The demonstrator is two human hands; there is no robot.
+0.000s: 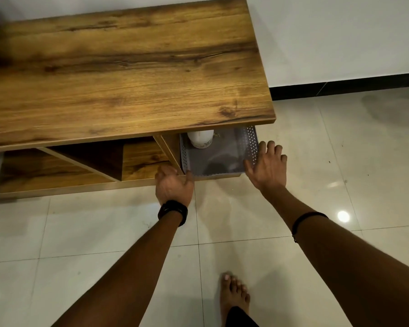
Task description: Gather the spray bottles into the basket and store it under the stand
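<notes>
A grey perforated basket (250, 142) sits on the lower shelf at the right end of the wooden stand (128, 74), mostly beneath its top. A white bottle (200, 139) stands upright in the basket's back left; its upper part is hidden by the stand top. My left hand (174, 185) is at the basket's front-left corner, fingers loosely curled, thumb by the front rim. My right hand (267, 165) lies with fingers spread against the basket's front-right corner and right wall. Neither hand grips anything.
The stand has open lower compartments (137, 159) left of the basket, split by slanted panels. It stands against a white wall with a black skirting (340, 87). The floor is glossy pale tile (104, 232). My bare foot (234, 296) is below the hands.
</notes>
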